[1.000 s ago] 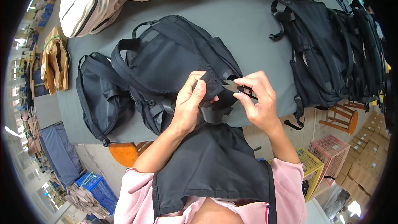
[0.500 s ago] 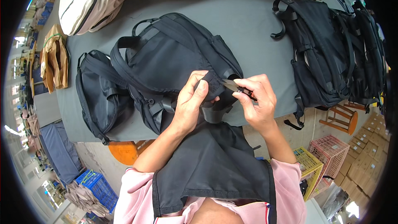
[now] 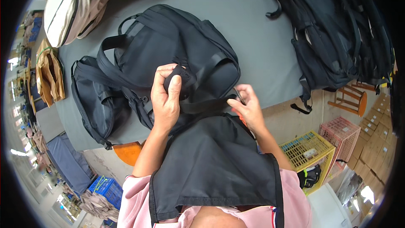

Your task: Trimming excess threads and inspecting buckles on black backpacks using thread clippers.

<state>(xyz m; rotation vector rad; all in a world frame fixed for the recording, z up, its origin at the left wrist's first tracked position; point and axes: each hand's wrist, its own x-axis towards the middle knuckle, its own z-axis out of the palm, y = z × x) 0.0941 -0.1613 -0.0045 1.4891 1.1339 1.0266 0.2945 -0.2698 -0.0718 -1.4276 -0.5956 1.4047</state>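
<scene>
A black backpack (image 3: 156, 50) lies on the grey-covered table in front of me. My left hand (image 3: 166, 97) is closed on the end of its black shoulder strap (image 3: 184, 80), thumb on top, stitching showing on the strap. From near that hand a flat black webbing strap (image 3: 204, 106) stretches right to my right hand (image 3: 247, 107), whose thumb and fingers pinch its end. Small thread snips (image 3: 241, 119) with an orange part are also in the right hand, mostly hidden by the fingers and palm.
A smaller black bag (image 3: 95, 97) lies left of the backpack. Beige bags (image 3: 63, 12) line the far left edge, and more black backpacks (image 3: 322, 38) stand at right. Beside the table are a wooden stool (image 3: 352, 101), a yellow crate (image 3: 308, 150) and a pink crate (image 3: 339, 133).
The snips have left the shoulder strap end and turned back into my right hand, which has moved down and now pinches the webbing. My left hand has shifted left with the shoulder strap.
</scene>
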